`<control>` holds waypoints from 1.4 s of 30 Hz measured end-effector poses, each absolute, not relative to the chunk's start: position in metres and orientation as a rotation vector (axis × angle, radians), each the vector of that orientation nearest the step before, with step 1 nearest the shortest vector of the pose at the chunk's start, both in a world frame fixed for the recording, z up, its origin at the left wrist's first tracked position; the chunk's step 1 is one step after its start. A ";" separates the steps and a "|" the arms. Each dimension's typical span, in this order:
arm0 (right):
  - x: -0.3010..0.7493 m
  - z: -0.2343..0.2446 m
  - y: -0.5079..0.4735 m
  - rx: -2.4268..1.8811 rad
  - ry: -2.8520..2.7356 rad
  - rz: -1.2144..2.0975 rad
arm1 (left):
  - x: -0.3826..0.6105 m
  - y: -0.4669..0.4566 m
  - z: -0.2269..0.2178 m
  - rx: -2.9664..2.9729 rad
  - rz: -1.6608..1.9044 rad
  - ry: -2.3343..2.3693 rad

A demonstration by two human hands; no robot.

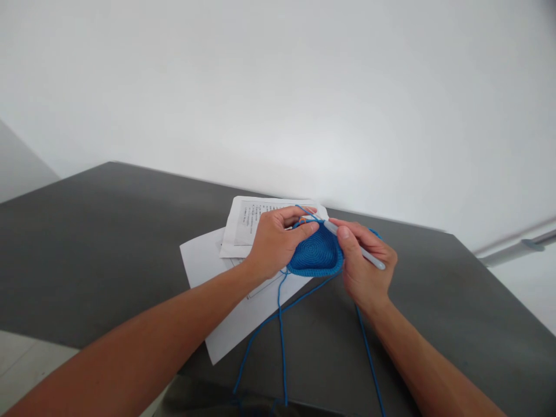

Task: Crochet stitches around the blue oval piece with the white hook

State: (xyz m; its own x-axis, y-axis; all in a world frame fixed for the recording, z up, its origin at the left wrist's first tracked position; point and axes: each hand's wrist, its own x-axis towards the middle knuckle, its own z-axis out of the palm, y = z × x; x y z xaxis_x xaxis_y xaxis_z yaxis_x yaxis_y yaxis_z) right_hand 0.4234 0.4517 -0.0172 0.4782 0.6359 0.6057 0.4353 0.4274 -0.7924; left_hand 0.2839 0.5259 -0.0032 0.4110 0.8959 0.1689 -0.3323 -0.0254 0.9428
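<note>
Both my hands meet over the papers [217, 324]: my left hand [273, 243] pinches the blue crochet piece [315, 255] by its upper edge, my right hand [365, 269] is closed on the hook [360, 250], its long axis slanting up-left toward that edge.

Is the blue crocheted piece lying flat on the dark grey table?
No, the left hand holds the blue crocheted piece above the white paper sheets, while the right hand grips the pale crochet hook.

Both forearms are bare to the frame's lower edge, with no sleeves, watch or bracelets showing, and the left hand [274, 243] and right hand [365, 267] wear no rings or gloves, nails cut short.
</note>
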 end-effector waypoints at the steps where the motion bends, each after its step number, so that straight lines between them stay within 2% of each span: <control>1: 0.424 -0.019 0.452 -1.194 -1.133 0.182 | 0.283 0.527 -0.004 1.210 1.048 0.600; 8: 0.429 -0.028 0.452 -1.156 -1.016 0.443 | 0.279 0.526 -0.003 1.307 0.992 0.654; 17: 0.431 -0.010 0.456 -0.996 -0.940 0.696 | 0.277 0.526 -0.001 1.463 1.005 0.679; 29: 0.431 -0.005 0.456 -0.956 -0.893 0.684 | 0.279 0.523 0.003 1.303 1.030 0.634; 42: 0.441 -0.002 0.453 -0.958 -0.975 0.767 | 0.274 0.527 0.007 1.401 1.010 0.764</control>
State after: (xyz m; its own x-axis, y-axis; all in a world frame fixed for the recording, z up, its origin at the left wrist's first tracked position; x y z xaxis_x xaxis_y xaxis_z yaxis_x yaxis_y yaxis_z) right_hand 0.4408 0.4534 -0.0019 0.3756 0.8681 0.3245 -0.1104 0.3896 -0.9144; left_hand 0.2742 0.5269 0.0069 0.4096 0.9020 0.1368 -0.1143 -0.0980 0.9886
